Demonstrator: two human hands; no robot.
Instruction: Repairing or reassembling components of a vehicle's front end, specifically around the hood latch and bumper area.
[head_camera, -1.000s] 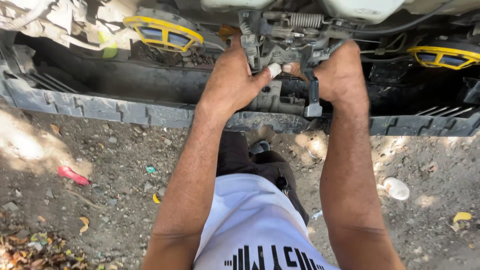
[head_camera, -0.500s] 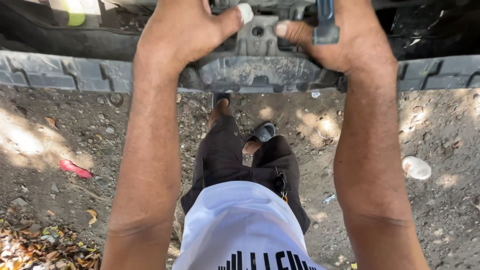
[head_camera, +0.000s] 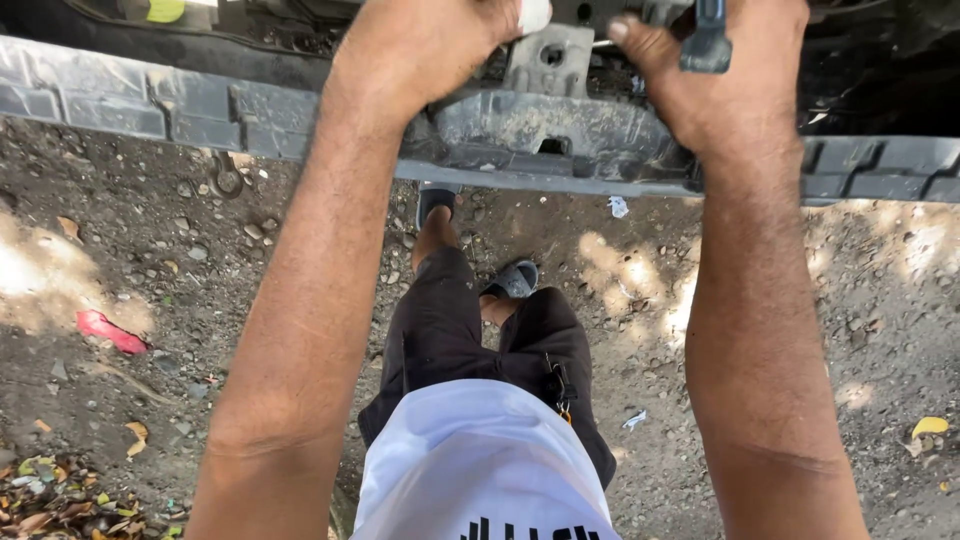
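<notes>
Both my arms reach up to the stripped front of a vehicle at the top of the view. My left hand (head_camera: 420, 50) rests on the grey plastic cross panel (head_camera: 560, 130) beside a metal bracket (head_camera: 550, 55). One of its digits is wrapped in white tape (head_camera: 533, 15), and its fingers run past the top edge of the view. My right hand (head_camera: 725, 85) is closed around a dark tool handle (head_camera: 708, 40) that stands upright against the vehicle parts. The tool's working end is out of view.
The ribbed grey bumper beam (head_camera: 120, 100) spans the view. Below it is dirt ground with stones, a red scrap (head_camera: 110, 330), dry leaves (head_camera: 60, 495) and a yellow leaf (head_camera: 928, 426). My legs in dark trousers (head_camera: 480, 350) and sandalled feet (head_camera: 515, 278) stand under the beam.
The view has tilted down and moved closer, so the engine bay and yellow lamps have left the view. Both hands stay at the same spot on the vehicle front.
</notes>
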